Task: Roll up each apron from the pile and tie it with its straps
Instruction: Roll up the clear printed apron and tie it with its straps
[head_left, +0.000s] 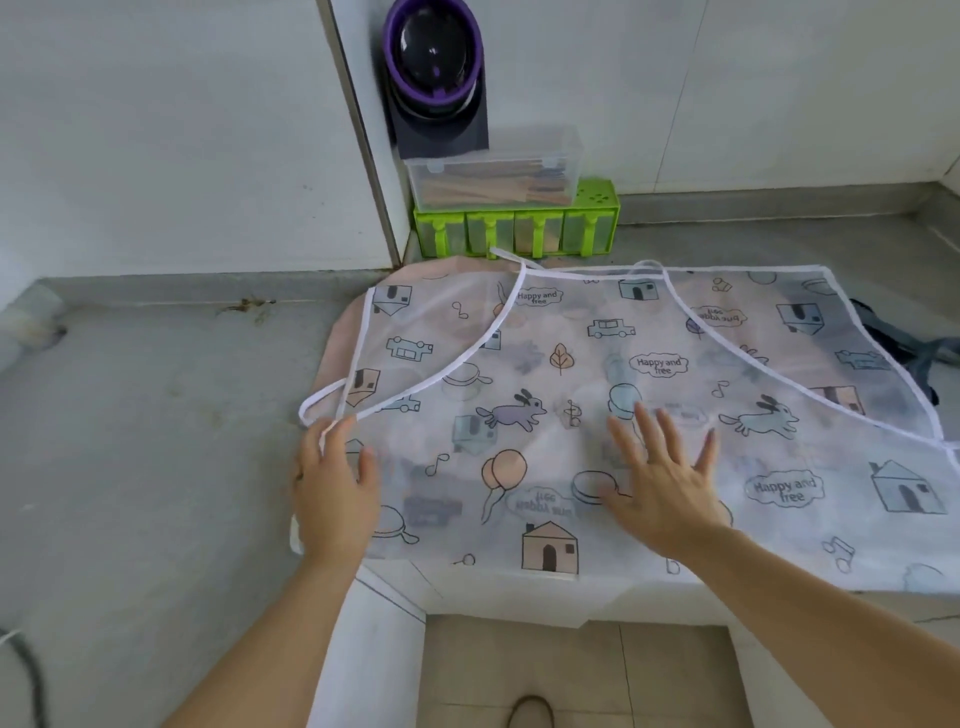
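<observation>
Head view: a see-through apron (597, 364) printed with houses, rabbits and "Happy and free" bubbles lies spread flat on the grey surface (156, 415), its near edge hanging over the front lip.
Left hand (335, 488): at the apron's left edge, fingers curled downward; the white strap loop (319, 402) bulges out just beyond the fingertips and a bit of strap crosses them.
Left grip: narrow, but I cannot tell whether the strap is truly pinched.
Right hand (660, 478): over the middle of the apron, well inside its edges.
Right grip: wide, fingers spread and straight, palm down on the fabric, holding nothing.
Apron relative to hands: the sheet stretches away from both hands toward the wall and far off to the right.
Under the apron: a pinkish cloth (353, 322) shows past its upper left corner.
Right edge: a dark cloth (904, 343) lies partly beneath the apron.
Back wall: a green rack (517, 228) with a clear box (493, 171) on top, touching the apron's far strap end.
</observation>
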